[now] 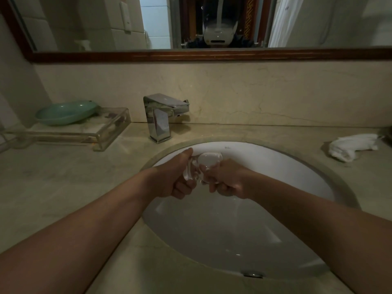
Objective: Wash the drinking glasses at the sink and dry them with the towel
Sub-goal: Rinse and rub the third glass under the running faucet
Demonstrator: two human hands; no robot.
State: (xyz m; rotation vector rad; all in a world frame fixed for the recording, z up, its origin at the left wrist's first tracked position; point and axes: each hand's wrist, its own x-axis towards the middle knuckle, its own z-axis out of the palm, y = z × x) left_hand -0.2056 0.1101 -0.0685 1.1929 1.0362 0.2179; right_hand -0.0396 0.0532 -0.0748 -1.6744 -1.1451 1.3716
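Glass (201, 166), tipped over sink (297, 170) for rubbing, gripped by left hand (174, 181) and right hand (227, 181); tap (163, 115) dry, towel (352, 146) waiting right.

Glass (210, 161) partly hidden by left hand (169, 183), right hand (229, 181); tray (114, 124) cut off left.

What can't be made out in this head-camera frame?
1. Head view: the left hand and right hand wrap the sides of the glass, hiding its rim and cleanliness.
2. Head view: too dim to tell whether the faucet runs.
3. Head view: the frame edge cuts off the left end of the clear tray; its contents are blurred.
4. Head view: the right edge cuts off a dark object beside the towel.
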